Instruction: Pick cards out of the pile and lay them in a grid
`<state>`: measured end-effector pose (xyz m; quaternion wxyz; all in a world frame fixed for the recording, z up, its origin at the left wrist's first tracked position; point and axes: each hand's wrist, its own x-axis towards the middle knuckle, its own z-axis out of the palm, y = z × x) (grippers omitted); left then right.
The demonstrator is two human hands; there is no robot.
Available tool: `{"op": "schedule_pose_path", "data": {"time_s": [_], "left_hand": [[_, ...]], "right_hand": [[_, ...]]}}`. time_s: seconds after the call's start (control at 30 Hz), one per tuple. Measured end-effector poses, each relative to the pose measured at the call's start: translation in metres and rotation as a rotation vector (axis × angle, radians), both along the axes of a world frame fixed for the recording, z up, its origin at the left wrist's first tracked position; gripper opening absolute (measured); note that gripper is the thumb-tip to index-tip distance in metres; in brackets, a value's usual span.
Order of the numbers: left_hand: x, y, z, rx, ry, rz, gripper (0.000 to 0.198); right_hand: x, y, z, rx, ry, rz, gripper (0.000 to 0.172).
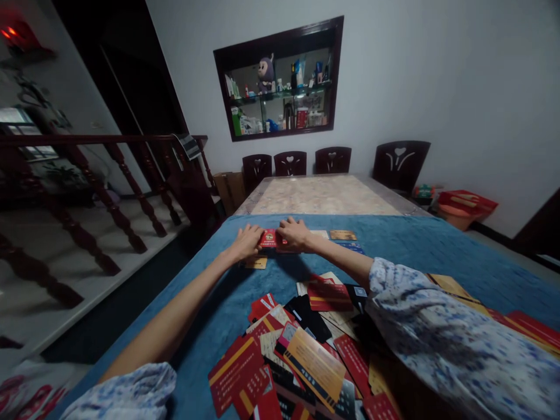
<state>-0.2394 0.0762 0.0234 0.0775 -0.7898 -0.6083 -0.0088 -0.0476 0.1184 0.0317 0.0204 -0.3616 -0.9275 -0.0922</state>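
Both my arms reach forward over a blue cloth. My left hand has its fingers bent at the left edge of a red card with a round emblem. My right hand is closed on a second red card just to the right, and hides most of it. A yellow card lies below my left hand. Right of my right hand are a white card, a gold card and a blue card. Nearer to me spreads a loose pile of cards, red, black, yellow and cream.
The blue cloth covers the near part of a long table. More cards lie partly behind my right sleeve. Dark chairs stand at the far end, a railing runs at the left, and a red bag sits at the right.
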Motion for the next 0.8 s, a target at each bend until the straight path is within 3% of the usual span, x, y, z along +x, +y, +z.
{"op": "schedule_pose_path", "data": {"time_s": [0.27,0.8], "left_hand": [[-0.018,0.036,-0.001,0.019,-0.066,-0.035,0.038],[-0.038,0.089,-0.023,-0.069,-0.098,0.028,0.032]], "right_hand": [[-0.017,0.031,0.005,-0.044,0.004,-0.016,0.039],[-0.052,0.071,-0.011,-0.164,-0.030,-0.126,0.046]]}}
